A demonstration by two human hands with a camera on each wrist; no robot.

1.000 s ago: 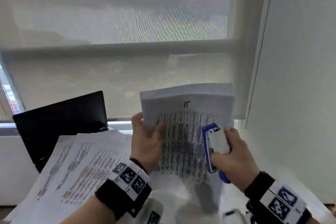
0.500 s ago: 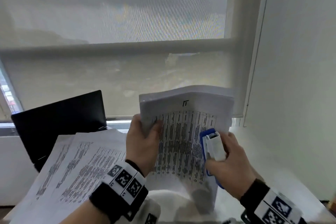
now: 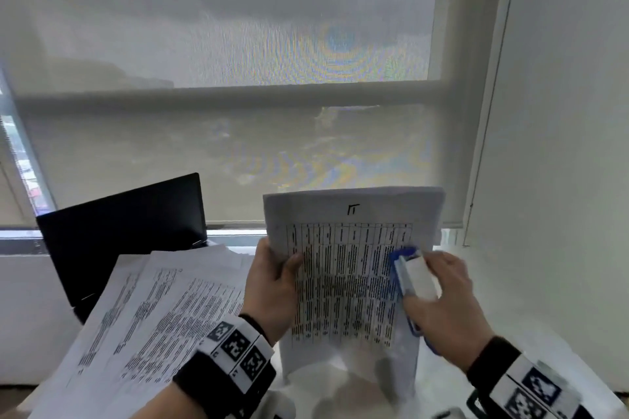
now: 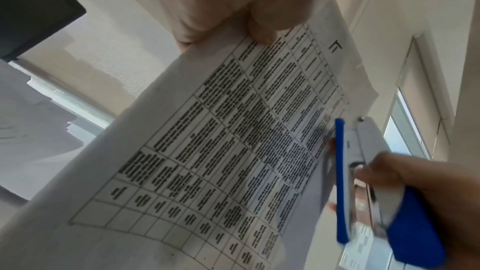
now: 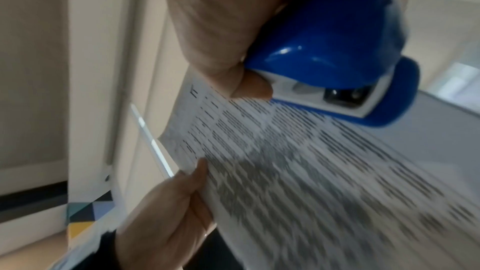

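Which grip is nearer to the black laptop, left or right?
Left. The left grip holds the printed sheets just right of the black laptop; the right grip, gripping the blue stapler, is farther right, across the sheets.

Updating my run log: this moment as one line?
left hand: pinches paper stack | right hand: holds blue stapler at its right edge | loose sheets, laptop at left

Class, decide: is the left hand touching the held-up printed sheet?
Touching. The head view shows the left hand pinching the printed sheet at its left edge, thumb on the front.
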